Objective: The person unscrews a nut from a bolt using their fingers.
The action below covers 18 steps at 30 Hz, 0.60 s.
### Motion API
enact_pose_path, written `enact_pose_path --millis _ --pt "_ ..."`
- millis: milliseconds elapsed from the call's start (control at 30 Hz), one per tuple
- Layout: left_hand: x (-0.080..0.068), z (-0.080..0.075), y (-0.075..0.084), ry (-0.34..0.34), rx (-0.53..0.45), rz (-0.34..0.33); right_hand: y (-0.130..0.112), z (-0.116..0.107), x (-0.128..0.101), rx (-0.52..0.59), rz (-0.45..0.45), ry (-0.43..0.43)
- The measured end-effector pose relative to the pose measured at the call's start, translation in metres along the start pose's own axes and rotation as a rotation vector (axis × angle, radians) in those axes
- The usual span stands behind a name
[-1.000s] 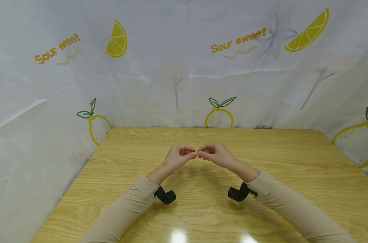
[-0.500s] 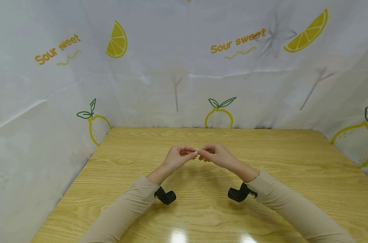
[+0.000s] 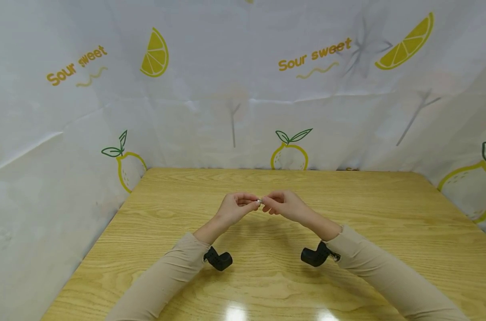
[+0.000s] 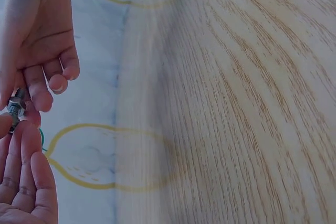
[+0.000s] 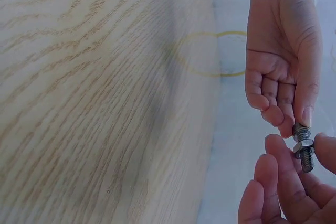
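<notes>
While both hands meet at frame centre in the head view, the fingertips are pinched on one small part: a threaded bolt [image 5: 303,148] with a hex nut [image 5: 302,146] sitting part-way along its thread. In the right wrist view, the hand in the upper right of frame (left hand [image 3: 236,206]) pinches one end of the bolt between thumb and forefinger, other fingers loosely curled. The hand in the lower right (right hand [image 3: 283,204]) has its fingertips closed round the nut and the free threaded end. Left wrist view confirms it: bolt and nut show at the left edge, clamped between the two sets of fingertips. The part is held in the air above the wooden table [image 3: 387,209], not resting on it. Judgement on progress: nut is engaged on the thread with bare thread still showing beyond it, so the run is partly done. I can't tell from these views whether it is going on or coming off, nor how much thread is hidden under the fingers. Outward: beige sleeves [image 3: 166,276], black wrist cameras [image 3: 218,258] under each forearm, lemon-print cloth [image 3: 243,89] around the table's sides and back.
</notes>
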State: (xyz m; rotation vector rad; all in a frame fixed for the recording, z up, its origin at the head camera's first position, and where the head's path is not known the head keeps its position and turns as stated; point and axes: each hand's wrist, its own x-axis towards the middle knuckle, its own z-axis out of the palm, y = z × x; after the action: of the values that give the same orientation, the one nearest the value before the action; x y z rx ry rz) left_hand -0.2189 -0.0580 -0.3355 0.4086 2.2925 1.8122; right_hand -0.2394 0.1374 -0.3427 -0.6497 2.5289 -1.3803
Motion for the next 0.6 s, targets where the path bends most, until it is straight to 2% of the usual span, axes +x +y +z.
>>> enact_pose_path --millis 133,267,433,600 --pt "-0.001 0.0 0.001 0.003 0.005 0.006 0.0 0.0 0.0 0.001 0.002 -0.012" --pt "0.0 0.0 -0.001 0.008 0.003 0.005 0.001 0.0 -0.001 0.0 -0.036 0.011" --pt "0.012 0.002 -0.015 0.022 -0.005 -0.017 0.002 0.001 -0.001 0.0 -0.067 0.04" --pt "0.019 0.002 -0.027 0.029 0.004 -0.021 0.002 0.001 0.0 0.01 -0.027 0.02"
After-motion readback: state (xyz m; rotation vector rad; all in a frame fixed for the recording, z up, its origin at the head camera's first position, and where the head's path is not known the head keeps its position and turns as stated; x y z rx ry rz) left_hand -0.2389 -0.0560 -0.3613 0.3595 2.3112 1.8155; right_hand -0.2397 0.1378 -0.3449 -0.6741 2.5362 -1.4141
